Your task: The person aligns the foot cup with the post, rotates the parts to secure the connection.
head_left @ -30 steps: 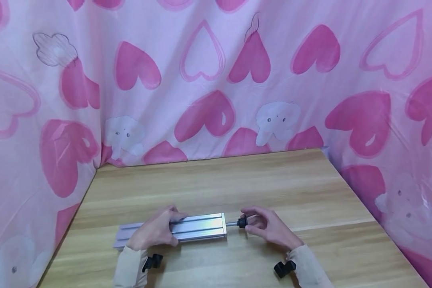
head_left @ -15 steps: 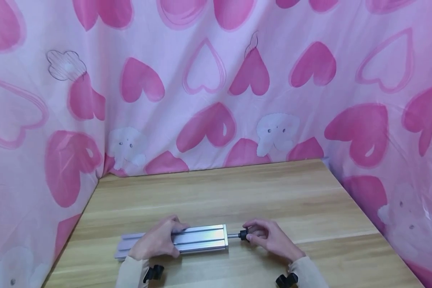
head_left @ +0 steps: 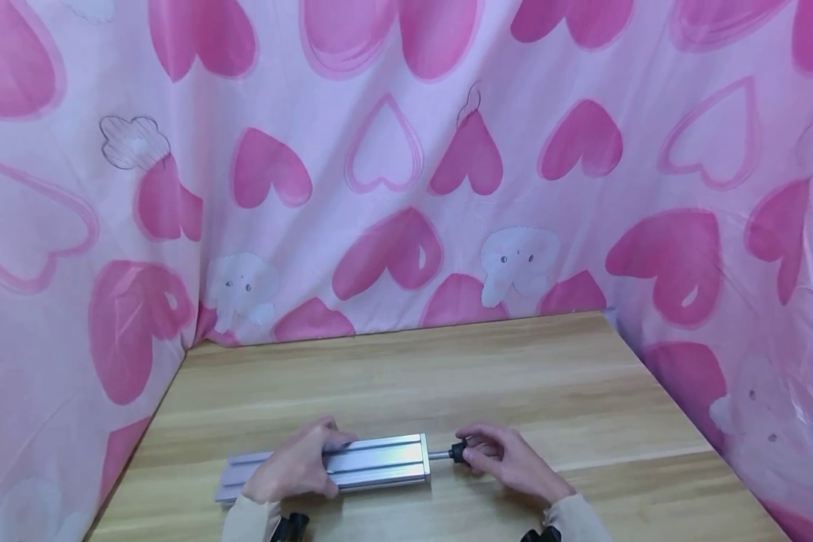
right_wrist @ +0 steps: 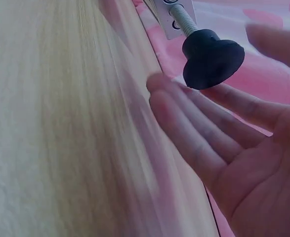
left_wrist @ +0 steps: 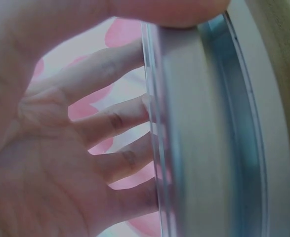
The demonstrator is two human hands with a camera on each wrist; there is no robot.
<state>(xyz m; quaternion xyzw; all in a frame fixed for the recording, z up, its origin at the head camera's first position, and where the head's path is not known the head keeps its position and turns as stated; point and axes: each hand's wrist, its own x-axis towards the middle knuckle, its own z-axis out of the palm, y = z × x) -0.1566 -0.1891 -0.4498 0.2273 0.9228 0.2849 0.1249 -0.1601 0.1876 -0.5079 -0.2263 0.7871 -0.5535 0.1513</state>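
A silver aluminium profile with long grooves lies across the table, its far left part more lilac in the light. My left hand grips it from above, thumb on the near side and fingers over the far side. In the left wrist view the thumb presses one edge of it. From the right end plate sticks out a threaded rod with a black levelling foot. Around that foot my right hand is loosely bent. The right wrist view shows fingertips right by its rim and the thumb apart from it.
The wooden table extends behind and to both sides of the profile. Pink cloth with hearts hangs along the back and both sides. Black wrist mounts sit at the cuffs.
The head view has tilted up, so everything sits lower in it. The left hand keeps its hold on the profile. The right fingers have shifted slightly at the levelling foot.
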